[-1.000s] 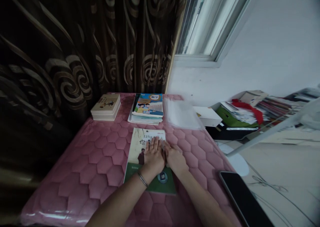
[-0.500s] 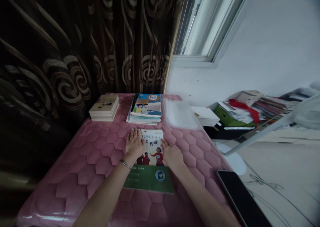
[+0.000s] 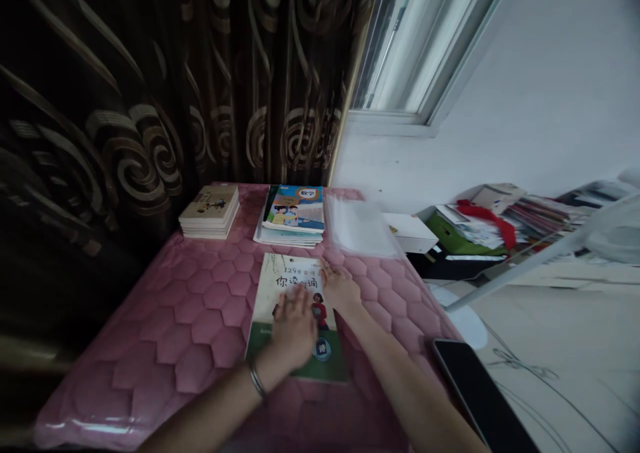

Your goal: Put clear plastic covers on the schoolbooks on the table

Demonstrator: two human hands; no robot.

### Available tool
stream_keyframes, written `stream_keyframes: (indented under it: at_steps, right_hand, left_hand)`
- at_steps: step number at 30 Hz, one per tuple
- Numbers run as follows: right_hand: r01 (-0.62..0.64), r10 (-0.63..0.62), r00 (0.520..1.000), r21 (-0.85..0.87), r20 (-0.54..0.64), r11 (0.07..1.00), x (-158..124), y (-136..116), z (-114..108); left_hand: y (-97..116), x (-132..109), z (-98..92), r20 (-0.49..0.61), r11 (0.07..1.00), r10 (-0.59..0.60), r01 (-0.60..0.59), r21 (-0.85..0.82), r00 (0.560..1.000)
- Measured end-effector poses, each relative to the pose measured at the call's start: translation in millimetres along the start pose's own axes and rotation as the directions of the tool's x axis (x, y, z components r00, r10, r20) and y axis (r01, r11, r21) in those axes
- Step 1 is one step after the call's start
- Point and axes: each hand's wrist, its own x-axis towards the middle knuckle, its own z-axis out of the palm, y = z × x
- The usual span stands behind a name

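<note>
A book [image 3: 270, 310] with a cream and green cover lies flat before me, its printed characters running across the upper part. My left hand [image 3: 296, 326], slightly blurred and with a bangle at the wrist, is over the middle of the cover, palm down and fingers spread. Along the book's upper right edge rests my right hand [image 3: 341, 289], its fingers stretched out and touching the cover's border. Neither hand grips the book. Part of the cover picture is hidden beneath my left hand.
Behind the book stand a stack of schoolbooks [image 3: 296, 208] and, farther left, a stack of small tan books [image 3: 207, 211]. Clear plastic sheets [image 3: 363, 226] lie at the back right of the pink padded table [image 3: 185, 333]. A phone [image 3: 480, 393] sits at the right edge.
My left hand has moved from the book's upper left edge down and right onto the middle of the cover. My right hand has shifted slightly up along the right edge.
</note>
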Motion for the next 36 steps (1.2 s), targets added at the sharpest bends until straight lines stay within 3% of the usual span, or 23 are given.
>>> stream_keyframes:
  at_steps: [2, 5, 7, 13, 18, 22, 25, 28, 31, 36]
  right_hand:
    - [0.001, -0.001, 1.000, 0.005, 0.011, 1.000, 0.2, 0.8, -0.2]
    - [-0.009, 0.008, 0.999, 0.016, 0.047, 1.000, 1.5, 1.5, -2.4]
    - [-0.016, 0.015, 0.997, 0.012, 0.078, 1.000, 1.5, 0.6, -3.6]
    - [-0.027, 0.028, 0.996, -0.016, 0.081, 1.000, 0.0, -2.0, -2.9]
    - [-0.010, 0.011, 0.999, -0.028, 0.044, 1.000, 1.6, -2.5, -9.1]
    - [0.114, -0.128, 0.982, -0.100, -0.138, 0.988, -37.5, -25.4, -6.6]
    - [0.422, -0.414, 0.884, -0.010, -0.219, 0.906, -91.5, -46.7, 14.7]
    - [0.531, -0.507, 0.826, 0.035, -0.247, 0.847, -131.1, -45.5, 39.9]
    - [0.464, -0.441, 0.867, 0.052, -0.233, 0.884, -141.2, -20.7, 50.7]
    - [0.410, -0.397, 0.906, 0.071, -0.148, 0.909, -135.9, 8.5, 43.6]
  left_hand:
    - [28.5, -17.5, 9.0, 0.013, 0.984, 0.167, -0.165, -0.065, 0.986]
    - [43.5, -33.1, 18.8, -0.047, 0.978, 0.195, -0.198, -0.073, 0.980]
    - [32.3, -40.2, 21.6, -0.113, 0.989, 0.135, -0.140, -0.036, 0.984]
    - [-32.8, -72.8, 17.7, -0.268, 0.983, -0.108, 0.142, 0.112, 0.957]
    - [-46.4, -88.0, 16.4, -0.328, 0.957, -0.170, 0.235, 0.170, 0.929]
    - [-40.0, -85.0, 17.8, -0.341, 0.946, -0.208, 0.278, 0.169, 0.917]
    - [-39.1, -83.7, 17.0, -0.340, 0.951, -0.204, 0.268, 0.153, 0.918]
    - [-40.1, -85.9, 15.6, -0.329, 0.957, -0.196, 0.253, 0.141, 0.924]
    - [-40.6, -88.8, 13.0, -0.299, 0.966, -0.199, 0.239, 0.102, 0.933]
    - [-53.8, -71.7, -5.6, -0.203, 0.951, -0.308, 0.297, -0.082, 0.930]
